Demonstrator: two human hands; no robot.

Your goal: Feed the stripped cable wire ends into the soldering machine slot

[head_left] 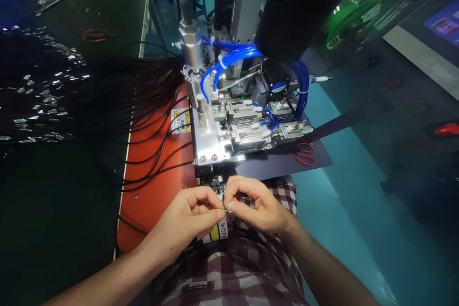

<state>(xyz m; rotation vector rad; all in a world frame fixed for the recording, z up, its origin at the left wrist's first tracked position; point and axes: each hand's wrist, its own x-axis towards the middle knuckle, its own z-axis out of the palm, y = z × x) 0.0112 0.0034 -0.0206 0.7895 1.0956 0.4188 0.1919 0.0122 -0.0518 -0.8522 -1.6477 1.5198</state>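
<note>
Thin coloured wires point(227, 215), red and yellow-green, show between my two hands near the front of the machine. My left hand point(199, 213) pinches them between thumb and forefinger. From the other side, my right hand point(254, 204) pinches at the same wires, its fingertips almost touching the left ones. Just beyond the hands is a metal machine point(211, 146) with pneumatic cylinders and blue air tubes point(236, 52). Below my left hand a yellow and white label point(217, 233) is partly covered. The far ends of the wires are hidden by the fingers.
Black cables point(154, 162) run over the orange-red plate point(165, 222) into the machine from a large bundle with shiny ends point(53, 95) at left. Red-handled scissors point(306, 154) lie right of the machine. A green reel point(346, 24) and a screen point(444, 24) stand farther right.
</note>
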